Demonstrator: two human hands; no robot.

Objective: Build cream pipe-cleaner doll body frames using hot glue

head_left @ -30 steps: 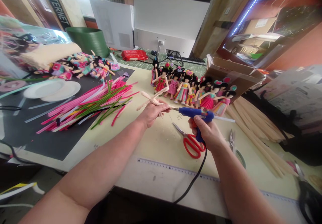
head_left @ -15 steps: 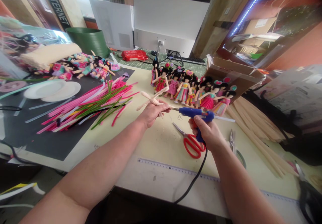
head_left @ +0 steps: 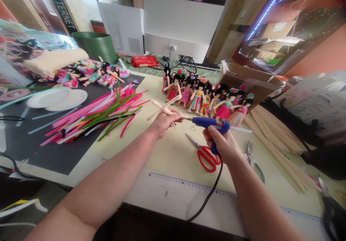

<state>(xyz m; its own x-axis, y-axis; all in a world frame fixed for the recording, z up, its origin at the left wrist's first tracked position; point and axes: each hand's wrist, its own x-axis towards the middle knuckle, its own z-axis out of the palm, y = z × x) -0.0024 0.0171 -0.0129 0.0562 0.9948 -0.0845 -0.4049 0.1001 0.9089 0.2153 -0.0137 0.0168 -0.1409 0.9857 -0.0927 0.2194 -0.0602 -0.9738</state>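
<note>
My left hand (head_left: 163, 123) is closed on a cream pipe-cleaner figure (head_left: 163, 108), whose crossed limbs stick out to the left and above the fingers. In my right hand (head_left: 220, 140) is a blue glue gun (head_left: 207, 122), held by its handle with a clear glue stick (head_left: 241, 129) out of its back. The gun's metal tip points left, close by the fingertips of my left hand; whether it touches the figure I cannot tell. Just below the gun lie red-handled scissors (head_left: 208, 158), and its black cord runs down over the table edge.
Small dolls (head_left: 197, 96) stand in a group behind my hands, beside a cardboard box (head_left: 251, 78). Colourful pipe cleaners (head_left: 92, 116) lie at left, cream strips (head_left: 275, 143) at right. A ruler (head_left: 189, 184) lies near the front edge, other scissors (head_left: 250, 154) to the right.
</note>
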